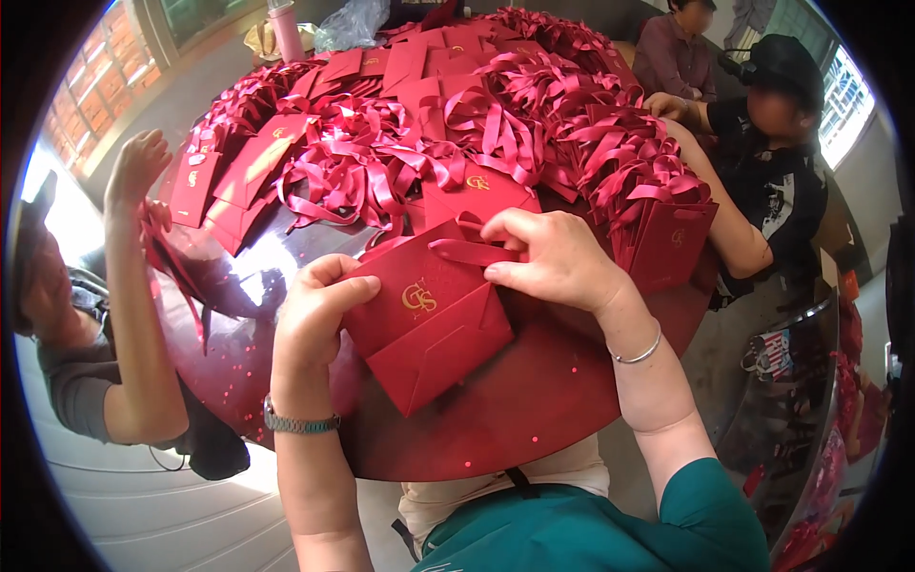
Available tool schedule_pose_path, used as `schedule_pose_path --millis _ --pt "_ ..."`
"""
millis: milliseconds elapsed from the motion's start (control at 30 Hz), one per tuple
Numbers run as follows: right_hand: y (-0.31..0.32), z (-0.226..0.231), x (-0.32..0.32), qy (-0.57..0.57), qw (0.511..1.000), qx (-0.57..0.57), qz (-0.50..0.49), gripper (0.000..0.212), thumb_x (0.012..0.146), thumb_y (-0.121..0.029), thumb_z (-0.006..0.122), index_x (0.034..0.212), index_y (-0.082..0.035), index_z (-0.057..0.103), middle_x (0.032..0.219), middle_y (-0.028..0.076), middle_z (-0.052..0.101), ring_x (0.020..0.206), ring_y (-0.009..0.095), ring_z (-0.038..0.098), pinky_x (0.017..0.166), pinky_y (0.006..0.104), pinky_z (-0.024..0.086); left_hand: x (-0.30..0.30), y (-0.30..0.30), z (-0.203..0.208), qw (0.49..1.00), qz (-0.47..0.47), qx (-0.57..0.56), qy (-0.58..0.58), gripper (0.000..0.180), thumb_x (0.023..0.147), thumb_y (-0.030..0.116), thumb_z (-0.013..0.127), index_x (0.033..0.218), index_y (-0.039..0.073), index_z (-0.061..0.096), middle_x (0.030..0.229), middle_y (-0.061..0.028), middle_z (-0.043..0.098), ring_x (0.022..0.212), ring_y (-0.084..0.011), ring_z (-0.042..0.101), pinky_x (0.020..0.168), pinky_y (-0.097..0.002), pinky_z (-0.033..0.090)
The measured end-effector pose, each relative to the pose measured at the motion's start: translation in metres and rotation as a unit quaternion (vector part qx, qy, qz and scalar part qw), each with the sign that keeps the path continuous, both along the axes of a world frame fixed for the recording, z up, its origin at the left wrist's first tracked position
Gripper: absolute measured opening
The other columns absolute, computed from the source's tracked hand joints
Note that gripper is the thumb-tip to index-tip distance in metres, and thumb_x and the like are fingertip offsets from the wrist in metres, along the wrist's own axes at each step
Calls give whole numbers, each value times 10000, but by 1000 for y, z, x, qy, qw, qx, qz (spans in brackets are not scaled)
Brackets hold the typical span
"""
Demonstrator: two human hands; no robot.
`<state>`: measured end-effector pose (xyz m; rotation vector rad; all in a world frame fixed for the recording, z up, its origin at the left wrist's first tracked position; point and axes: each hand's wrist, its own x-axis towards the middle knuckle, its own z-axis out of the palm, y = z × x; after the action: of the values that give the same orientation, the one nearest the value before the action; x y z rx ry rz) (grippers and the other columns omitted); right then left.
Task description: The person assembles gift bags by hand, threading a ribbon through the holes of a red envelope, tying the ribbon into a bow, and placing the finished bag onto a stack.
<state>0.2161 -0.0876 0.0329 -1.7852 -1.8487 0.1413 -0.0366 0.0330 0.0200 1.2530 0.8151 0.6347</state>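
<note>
A flat red paper gift bag [440,329] with a gold emblem is tilted in front of me above the near part of the table. Its left upper edge is gripped by my left hand [319,296], the thumb lying on the front face. At the bag's upper right, my right hand [553,253] pinches a red ribbon [472,253] between thumb and fingers. Where the ribbon meets the bag is partly hidden by my fingers. Just beyond lies another red bag [477,195] with the same kind of emblem.
Red bags with looped ribbons [572,114] are heaped over the dark round table [400,453]. A standing row of bags [672,238] is at the right. Co-workers sit left and right; the left one's raised hand [141,167] is near ribbons. A pink cup [284,33] stands at the back.
</note>
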Motion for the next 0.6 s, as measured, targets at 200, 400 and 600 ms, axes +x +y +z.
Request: schedule_pose_path --millis 200,400,600 --pt "-15 18 23 155 977 -147 26 272 733 -136 745 973 -30 671 692 -3 598 626 74 541 589 243 440 -20 25 -11 998 48 24 -33 77 755 70 692 788 38 630 718 -30 644 596 -97 573 569 -223 434" --pt "-20 23 10 487 850 -87 180 224 761 -75 722 957 25 678 725 21 602 649 62 528 585 220 415 -31 30 -15 998 55 17 -30 64 748 55 678 802 39 648 735 -24 655 629 -100 586 614 -220 447" --pt "-28 15 6 562 774 20 290 178 764 -126 734 834 35 698 720 110 645 583 134 574 533 240 410 -21 27 -14 998 52 31 -10 33 763 30 661 774 44 633 697 -24 641 582 -87 570 574 -198 428"
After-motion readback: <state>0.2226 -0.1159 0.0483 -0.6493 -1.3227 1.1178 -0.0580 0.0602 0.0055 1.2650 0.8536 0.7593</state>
